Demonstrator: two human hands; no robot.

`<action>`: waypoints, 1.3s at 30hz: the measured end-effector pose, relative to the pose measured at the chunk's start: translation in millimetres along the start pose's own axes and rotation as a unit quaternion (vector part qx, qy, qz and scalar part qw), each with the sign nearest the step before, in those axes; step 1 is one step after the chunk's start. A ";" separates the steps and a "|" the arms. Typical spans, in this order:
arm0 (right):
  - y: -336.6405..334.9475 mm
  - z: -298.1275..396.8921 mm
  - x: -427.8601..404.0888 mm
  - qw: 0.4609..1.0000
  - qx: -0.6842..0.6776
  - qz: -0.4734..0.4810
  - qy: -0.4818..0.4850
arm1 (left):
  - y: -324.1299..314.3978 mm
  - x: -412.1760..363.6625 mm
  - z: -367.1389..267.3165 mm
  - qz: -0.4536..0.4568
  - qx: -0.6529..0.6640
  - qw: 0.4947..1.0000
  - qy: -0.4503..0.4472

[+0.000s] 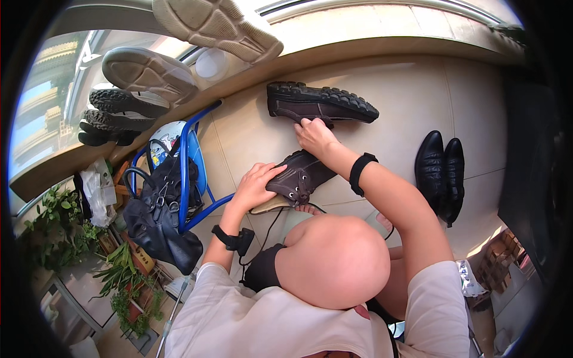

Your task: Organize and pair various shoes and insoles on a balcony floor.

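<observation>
Two dark brown lace-up shoes with black lugged soles are on the tiled floor before me. The far shoe [304, 107] lies on its side, with its sole turned away from me. My right hand [315, 136] has its fingers closed at this shoe's upper edge; the exact grip is partly hidden. Nearer to me, the second brown shoe [297, 179] shows its laces and metal eyelets. My left hand [257, 184] grasps this one at its left end, fingers over the top. My right forearm covers part of it. A flat beige piece [271, 205] shows beneath it.
Black leather shoes [438, 172] stand on the floor to the right. At left, a blue-framed chair [184, 179] holds a black bag [161, 223]. Pale-soled sneakers [152, 74] and other shoes lean along the window ledge [380, 44]. Potted plants [121, 273] occupy the lower left.
</observation>
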State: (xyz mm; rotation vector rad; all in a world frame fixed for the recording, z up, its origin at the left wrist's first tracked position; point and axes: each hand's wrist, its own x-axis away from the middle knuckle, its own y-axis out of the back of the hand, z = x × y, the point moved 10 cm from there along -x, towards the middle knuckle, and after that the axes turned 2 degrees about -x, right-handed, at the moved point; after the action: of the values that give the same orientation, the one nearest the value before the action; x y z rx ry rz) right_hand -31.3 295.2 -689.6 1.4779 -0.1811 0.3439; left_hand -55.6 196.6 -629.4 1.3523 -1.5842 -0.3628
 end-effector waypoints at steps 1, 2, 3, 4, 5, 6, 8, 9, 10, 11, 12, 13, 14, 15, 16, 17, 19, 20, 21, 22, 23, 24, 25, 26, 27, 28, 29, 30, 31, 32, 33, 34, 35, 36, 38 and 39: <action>-5.9 -10.9 -1.1 0.998 0.021 0.036 -0.038 | -0.6 1.9 1.0 0.004 -0.001 1.000 0.003; -4.9 -10.8 -3.6 0.997 0.042 0.041 -0.040 | -0.1 3.2 3.1 0.003 -0.006 1.000 0.011; 2.1 -10.1 -0.4 0.998 0.037 0.044 -0.038 | -1.5 5.8 3.5 0.002 -0.008 1.000 0.017; 15.6 -13.2 3.1 0.996 0.066 0.028 -0.043 | -1.7 7.7 2.4 0.005 -0.007 1.000 0.019; 23.4 -14.8 5.2 0.994 0.096 0.012 -0.049 | -0.9 9.5 1.3 0.006 0.003 1.000 0.022; 29.6 -18.7 4.3 0.992 0.099 -0.035 -0.063 | 0.8 6.2 1.0 0.006 0.012 1.000 0.021; 25.7 -21.7 -0.7 0.994 0.079 -0.040 -0.066 | -1.4 4.9 0.5 0.006 0.017 1.000 0.013; 30.9 -23.8 -0.7 0.995 0.060 -0.048 -0.062 | -3.0 5.5 0.2 0.004 0.023 1.000 0.013; 42.9 -28.3 4.5 0.992 0.048 -0.094 -0.063 | -2.0 5.4 -1.1 0.002 0.034 0.999 0.011; 44.2 -36.4 11.1 0.992 0.053 -0.090 -0.065 | -2.8 2.3 0.1 0.000 0.037 0.999 0.006; 57.8 -43.2 21.2 0.993 0.039 -0.098 -0.057 | -3.3 3.5 3.2 -0.007 0.039 0.999 0.004; 71.3 -49.9 32.7 0.993 0.023 -0.105 -0.049 | -3.0 5.6 5.1 -0.013 0.040 0.999 0.002; 80.5 -58.2 46.2 0.993 0.006 -0.110 -0.031 | -2.3 6.2 4.1 -0.013 0.044 0.999 -0.001; 87.5 -67.9 60.7 0.992 -0.015 -0.122 -0.023 | -0.6 4.9 2.6 -0.012 0.041 0.999 -0.006; 98.4 -74.9 77.6 0.992 -0.055 -0.118 -0.006 | 1.1 3.8 2.4 -0.012 0.037 0.999 -0.009; 108.6 -77.5 94.5 0.989 -0.096 -0.114 0.013 | 2.4 4.7 4.6 -0.013 0.039 0.999 -0.008; 115.2 -89.0 130.3 0.970 -0.201 -0.137 0.008 | 2.0 3.0 6.6 -0.015 0.033 0.999 -0.005; 119.0 -96.2 146.8 0.951 -0.260 -0.167 -0.005 | 2.5 1.8 6.2 -0.014 0.036 0.999 -0.007; 125.1 -103.5 160.9 0.927 -0.317 -0.198 -0.018 | 2.5 0.5 6.4 -0.014 0.038 0.999 -0.007; 128.4 -113.5 172.8 0.899 -0.380 -0.212 -0.043 | 2.6 0.2 5.4 -0.016 0.027 0.999 -0.012; 130.4 -112.5 173.9 0.899 -0.381 -0.211 -0.042 | 3.1 0.2 4.2 -0.018 0.015 1.000 -0.017; 132.5 -120.8 179.4 0.878 -0.408 -0.239 -0.076 | 3.1 -1.6 3.1 -0.017 0.016 1.000 -0.018; 133.5 -129.0 184.9 0.854 -0.434 -0.266 -0.111 | 2.6 -3.3 0.4 -0.011 0.011 1.000 -0.023; 134.6 -131.7 183.3 0.853 -0.427 -0.270 -0.128 | 1.9 -3.6 -2.7 -0.005 0.005 1.000 -0.029; 129.5 -133.9 181.8 0.853 -0.426 -0.271 -0.133 | 1.7 -6.4 -6.4 -0.003 0.005 0.999 -0.034; 122.2 -140.5 179.9 0.848 -0.409 -0.299 -0.155 | 1.4 -7.9 -10.4 0.004 -0.004 0.999 -0.044; 116.2 -146.0 180.5 0.842 -0.392 -0.327 -0.176 | 1.4 -9.2 -14.2 0.012 -0.013 0.998 -0.054; 115.5 -147.1 181.1 0.839 -0.377 -0.350 -0.177 | 3.6 -8.8 -16.0 0.011 -0.015 0.998 -0.053; 109.8 -143.5 180.4 0.839 -0.377 -0.351 -0.177 | 4.0 -7.6 -19.0 0.020 -0.012 0.998 -0.057; 109.3 -135.5 182.9 0.842 -0.352 -0.373 -0.165 | 3.8 -6.8 -21.6 0.030 -0.009 0.998 -0.061; 111.3 -127.0 185.2 0.845 -0.327 -0.395 -0.153 | 4.7 -5.8 -23.0 0.031 -0.010 0.998 -0.060; 111.5 -123.4 188.2 0.839 -0.317 -0.414 -0.155 | 5.7 -5.1 -24.2 0.029 -0.009 0.998 -0.060; 110.2 -121.0 190.2 0.839 -0.318 -0.413 -0.155 | 5.9 -4.7 -24.7 0.027 -0.009 0.998 -0.060; 114.0 -119.9 194.8 0.832 -0.317 -0.428 -0.158 | 4.7 -4.3 -24.0 0.028 -0.008 0.998 -0.058; 120.8 -121.7 196.6 0.824 -0.317 -0.441 -0.160 | 5.3 -3.8 -24.4 0.018 -0.013 0.997 -0.069; 128.6 -124.0 197.4 0.815 -0.307 -0.465 -0.161 | 5.2 -3.8 -24.4 0.021 -0.012 0.997 -0.069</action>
State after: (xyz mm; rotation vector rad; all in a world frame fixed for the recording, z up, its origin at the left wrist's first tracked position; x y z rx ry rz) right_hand 99.6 448.2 -515.4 0.8144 0.1686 -0.7187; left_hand -39.3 210.3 -615.8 1.2969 -1.7136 -0.4580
